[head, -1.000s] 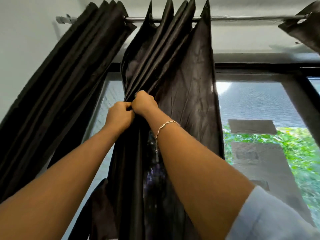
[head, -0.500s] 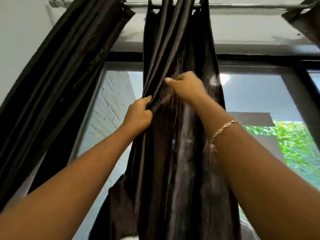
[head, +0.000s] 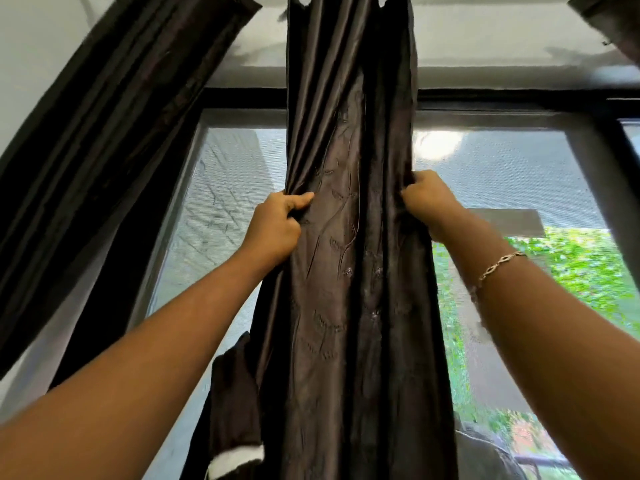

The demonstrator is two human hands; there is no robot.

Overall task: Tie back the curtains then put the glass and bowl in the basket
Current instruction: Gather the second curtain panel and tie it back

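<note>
Behind everything is a large window (head: 502, 174) with a dark frame; through it a brick wall and green leaves are seen. One dark curtain panel (head: 349, 271) hangs in the middle of the view from the top edge of the picture, and both hands are on it. The left hand (head: 277, 230) is closed on the left edge of the panel, with the thumb lying over the cloth. The right hand (head: 429, 202) is closed on the right edge, and this arm wears a thin bracelet (head: 498, 266).

I judge the cloth to be soft, light and a little slippery, because it shines and falls in long folds. Gathering it at the edges, about where the hands are, seems the best hold.

I count three curtain pieces: the middle panel, a second panel (head: 114, 140) at the left, and one corner (head: 613, 19) at the top right. No glass, bowl or basket is in view.
</note>
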